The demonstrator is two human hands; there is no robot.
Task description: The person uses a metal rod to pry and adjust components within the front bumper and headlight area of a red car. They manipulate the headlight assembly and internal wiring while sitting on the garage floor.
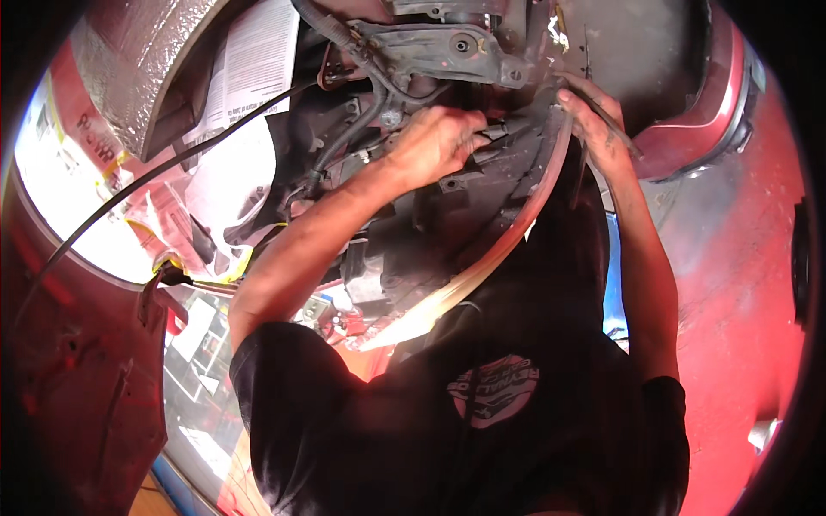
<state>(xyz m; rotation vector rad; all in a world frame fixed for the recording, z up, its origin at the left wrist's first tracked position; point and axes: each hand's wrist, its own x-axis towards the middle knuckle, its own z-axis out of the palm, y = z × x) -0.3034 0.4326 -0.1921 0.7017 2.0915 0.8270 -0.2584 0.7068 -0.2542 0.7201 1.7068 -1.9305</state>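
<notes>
My left hand [437, 144] is closed, fingers curled in beside dark plastic tabs. What it grips, if anything, is hidden. Above it a black bracket [430, 52] with a round bolt hole crosses the opening. To the right, my right hand [595, 125] pinches the upper end of a long curved panel edge [525, 215], its thumb on the near side and the other fingers partly hidden. This edge is reddish at the top and pale yellow lower down. Between my hands lies a dark plastic liner [490, 202].
A black cable [172, 163] runs across the left, near printed masking paper [249, 60]. Corrugated hoses [348, 129] hang above my left forearm. Red body panels stand at left [86, 378] and right [731, 344]. A silvery textured shield [146, 60] fills the upper left.
</notes>
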